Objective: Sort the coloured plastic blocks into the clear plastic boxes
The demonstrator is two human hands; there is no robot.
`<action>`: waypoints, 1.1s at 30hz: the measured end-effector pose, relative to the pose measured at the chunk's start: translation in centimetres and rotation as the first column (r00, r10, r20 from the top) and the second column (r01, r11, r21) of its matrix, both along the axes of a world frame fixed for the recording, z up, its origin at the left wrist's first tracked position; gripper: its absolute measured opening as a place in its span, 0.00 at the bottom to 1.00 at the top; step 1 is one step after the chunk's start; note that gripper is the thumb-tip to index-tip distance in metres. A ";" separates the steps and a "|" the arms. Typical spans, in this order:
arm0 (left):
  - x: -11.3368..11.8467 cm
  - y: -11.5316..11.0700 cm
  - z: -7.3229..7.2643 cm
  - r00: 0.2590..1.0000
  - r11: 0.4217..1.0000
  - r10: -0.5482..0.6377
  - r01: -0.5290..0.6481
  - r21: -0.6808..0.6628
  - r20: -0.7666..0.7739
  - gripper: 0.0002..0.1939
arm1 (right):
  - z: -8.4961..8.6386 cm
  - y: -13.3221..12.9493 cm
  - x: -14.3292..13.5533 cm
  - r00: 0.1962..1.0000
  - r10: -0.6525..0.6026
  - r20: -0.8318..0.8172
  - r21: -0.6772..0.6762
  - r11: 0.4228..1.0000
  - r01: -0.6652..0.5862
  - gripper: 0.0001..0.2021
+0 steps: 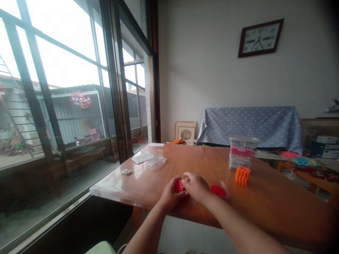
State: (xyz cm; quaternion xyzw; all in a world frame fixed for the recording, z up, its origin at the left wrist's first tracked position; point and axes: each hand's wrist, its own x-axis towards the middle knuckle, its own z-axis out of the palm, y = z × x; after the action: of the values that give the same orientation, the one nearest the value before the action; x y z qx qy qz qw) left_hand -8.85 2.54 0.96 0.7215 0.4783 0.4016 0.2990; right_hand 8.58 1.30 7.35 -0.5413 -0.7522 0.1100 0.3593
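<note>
Close to the table's front edge, my left hand is closed round a small red toothed piece, thumb along its lower side. My right hand meets it from the right, its thumb and fingers bent in a pinch at the piece's edge. The fingertips partly cover it, and whether a second small part sits between them I cannot tell. Just beyond my right wrist lies a shallow clear container with red pieces in it. An orange ridged block stands farther right.
Stacked clear boxes, one with pink contents, stand behind the orange block. On the wooden table's left side are a clear plastic tray, a printed sheet and a small white item. Tall windows border the left.
</note>
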 end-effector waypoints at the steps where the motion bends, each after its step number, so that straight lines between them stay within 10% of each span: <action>1: 0.0 0.0 0.0 1.000 1.000 0.002 -0.002 0.025 0.013 0.39 | 0.1 0.3 -0.3 1.000 -0.008 -0.011 -0.037 0.999 0.008 0.15; 11: 0.2 0.5 -1.2 0.975 0.992 -0.098 0.079 0.102 0.202 0.44 | -1.0 1.9 -1.8 0.964 0.018 -0.266 -0.130 0.990 -0.054 0.15; 19: 0.2 0.5 -1.5 0.997 0.999 0.032 -0.035 0.040 0.068 0.51 | 0.6 4.0 5.7 0.908 -0.116 -0.402 -0.106 0.991 0.080 0.17; 33: 0.5 -0.5 -0.1 0.995 0.997 0.033 -0.027 0.073 -0.094 0.36 | -2.5 4.4 7.7 0.963 -0.244 -0.117 -0.322 0.926 0.195 0.10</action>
State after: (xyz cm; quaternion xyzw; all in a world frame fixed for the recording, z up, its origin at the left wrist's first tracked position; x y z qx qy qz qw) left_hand -8.35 2.06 0.87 0.7428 0.4881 0.3881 0.2436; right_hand 16.29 5.74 4.89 -0.6614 -0.6300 0.2266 0.3381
